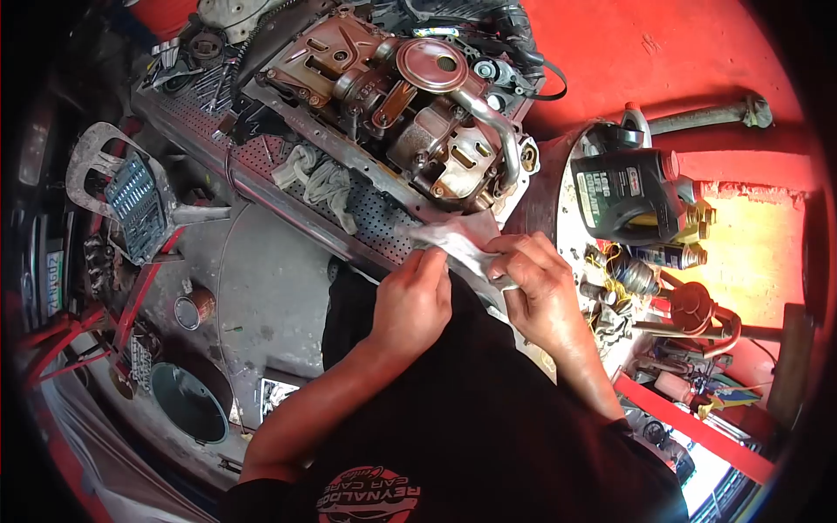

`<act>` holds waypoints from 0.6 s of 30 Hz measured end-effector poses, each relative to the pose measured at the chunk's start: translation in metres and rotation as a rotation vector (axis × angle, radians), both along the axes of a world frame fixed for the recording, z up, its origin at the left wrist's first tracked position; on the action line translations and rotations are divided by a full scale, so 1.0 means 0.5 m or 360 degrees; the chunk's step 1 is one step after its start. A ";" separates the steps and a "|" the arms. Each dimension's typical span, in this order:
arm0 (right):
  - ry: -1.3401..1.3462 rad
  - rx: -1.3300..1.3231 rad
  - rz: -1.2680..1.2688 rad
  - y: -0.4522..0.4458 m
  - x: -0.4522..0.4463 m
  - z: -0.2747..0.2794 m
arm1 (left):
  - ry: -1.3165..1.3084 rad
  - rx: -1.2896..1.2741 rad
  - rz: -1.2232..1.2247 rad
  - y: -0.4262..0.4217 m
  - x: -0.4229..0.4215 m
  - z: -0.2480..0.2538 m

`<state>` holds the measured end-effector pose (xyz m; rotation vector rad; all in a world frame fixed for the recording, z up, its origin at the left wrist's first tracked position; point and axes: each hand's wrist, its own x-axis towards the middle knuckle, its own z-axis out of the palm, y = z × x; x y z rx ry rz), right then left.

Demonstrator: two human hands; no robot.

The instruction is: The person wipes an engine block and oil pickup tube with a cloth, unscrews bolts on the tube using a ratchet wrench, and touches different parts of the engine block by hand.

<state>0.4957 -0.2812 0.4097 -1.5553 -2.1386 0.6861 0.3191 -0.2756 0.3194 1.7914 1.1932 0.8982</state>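
The cloth (pixel 466 248) lies stretched between the two hands, just ahead of the knuckles and over the near edge of the counter (pixel 375 222). To handle it well, it pays to keep a firm pinch at both ends and a little tension across the middle, so the fabric stays flat rather than bunching. Turning a clean fold outward would give a fresh face, and tucking in the loose end beyond the left hand would stop it from catching on the engine (pixel 418 122), whose bare metal sits close ahead of both hands. Its edges and bolts look likely to snag fabric or scrape knuckles, so small, steady movements seem wisest.

The right hand (pixel 536 275) grasps the cloth between thumb and bent fingers, its back turned up and its wrist angled inward from the forearm. The left hand (pixel 412 296) is clenched on the cloth's nearer part, the thumb side facing the right hand; its fingertips are mostly hidden. The hands are close together but apart, both elbows bent, in front of the dark shirt (pixel 506 418). A crumpled rag (pixel 318 183) rests ahead and to the left of the left hand, and a black jug (pixel 632 196) stands ahead and to the right of the right hand.
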 end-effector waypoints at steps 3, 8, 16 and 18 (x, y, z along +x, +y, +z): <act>-0.0099 0.0135 -0.0157 0.008 0.024 -0.053 | 0.0194 -0.0081 0.0067 0.020 0.057 -0.031; -0.0028 0.0058 -0.0361 0.024 0.069 -0.122 | 0.0469 -0.0091 0.0045 0.053 0.133 -0.054; 0.0174 0.0125 -0.0185 0.054 0.109 -0.151 | 0.0555 -0.0083 0.0145 0.079 0.188 -0.027; 0.0206 0.0123 -0.0189 0.052 0.116 -0.155 | 0.0581 -0.0070 0.0126 0.086 0.193 -0.018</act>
